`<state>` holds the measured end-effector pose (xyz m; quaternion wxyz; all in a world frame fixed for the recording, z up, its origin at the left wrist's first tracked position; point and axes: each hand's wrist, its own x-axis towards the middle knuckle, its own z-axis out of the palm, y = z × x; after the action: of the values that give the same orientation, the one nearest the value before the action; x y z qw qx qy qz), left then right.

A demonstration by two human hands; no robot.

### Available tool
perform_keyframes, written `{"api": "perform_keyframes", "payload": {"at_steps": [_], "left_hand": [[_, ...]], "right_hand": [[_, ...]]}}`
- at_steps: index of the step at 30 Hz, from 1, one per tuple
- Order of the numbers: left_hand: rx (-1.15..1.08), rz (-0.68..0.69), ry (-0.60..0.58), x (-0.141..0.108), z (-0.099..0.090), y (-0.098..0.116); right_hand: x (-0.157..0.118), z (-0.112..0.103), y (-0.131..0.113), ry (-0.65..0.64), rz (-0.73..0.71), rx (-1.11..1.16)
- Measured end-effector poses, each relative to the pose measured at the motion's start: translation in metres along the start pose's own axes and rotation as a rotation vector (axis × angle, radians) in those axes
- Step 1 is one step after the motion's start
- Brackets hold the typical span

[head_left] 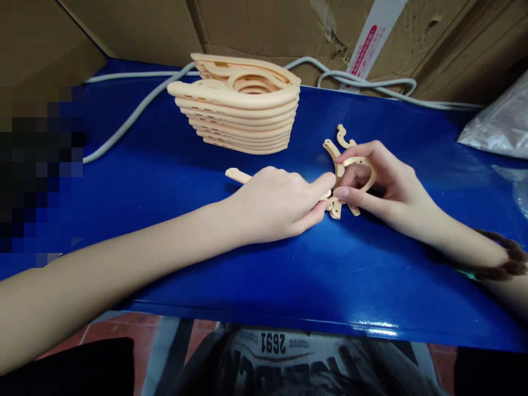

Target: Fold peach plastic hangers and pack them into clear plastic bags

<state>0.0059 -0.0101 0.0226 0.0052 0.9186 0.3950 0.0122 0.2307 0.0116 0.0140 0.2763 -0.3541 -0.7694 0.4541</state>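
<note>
My left hand (280, 203) is closed on a flat beige plastic piece (238, 175), whose rounded end sticks out to the left of the knuckles. My right hand (377, 184) pinches a curved beige piece (371, 175) between thumb and fingers. Both hands' fingertips meet, and the held pieces touch or nearly touch there; the joint is partly hidden. Behind the fingers, more beige parts lie on the blue table, among them a small hook (342, 136). A neat stack of beige hangers (243, 104) stands beyond my left hand.
Pale cables (136, 118) run along the back of the blue table (264, 286), before cardboard boxes (264, 33). A clear plastic bag (501, 118) lies at the right. The far left is pixelated. The table's front edge is near my body.
</note>
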Motion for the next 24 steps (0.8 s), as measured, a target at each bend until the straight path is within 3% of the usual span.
{"api": "perform_keyframes", "payload": {"at_steps": [12,18,24], "left_hand": [[-0.020,-0.023,0.045,0.0005,0.0018,0.0000],[-0.097,-0.042,0.002,0.0003,-0.0003,-0.0008],[-0.230,-0.015,0.082,-0.0015,0.0058,-0.0020]], "right_hand": [[0.0062,-0.0038,-0.0019,-0.016,0.029,0.265],[0.0058,-0.0051,-0.0022,0.006,0.047,0.286],[0.0051,-0.0050,0.0004,-0.003,0.048,0.330]]}}
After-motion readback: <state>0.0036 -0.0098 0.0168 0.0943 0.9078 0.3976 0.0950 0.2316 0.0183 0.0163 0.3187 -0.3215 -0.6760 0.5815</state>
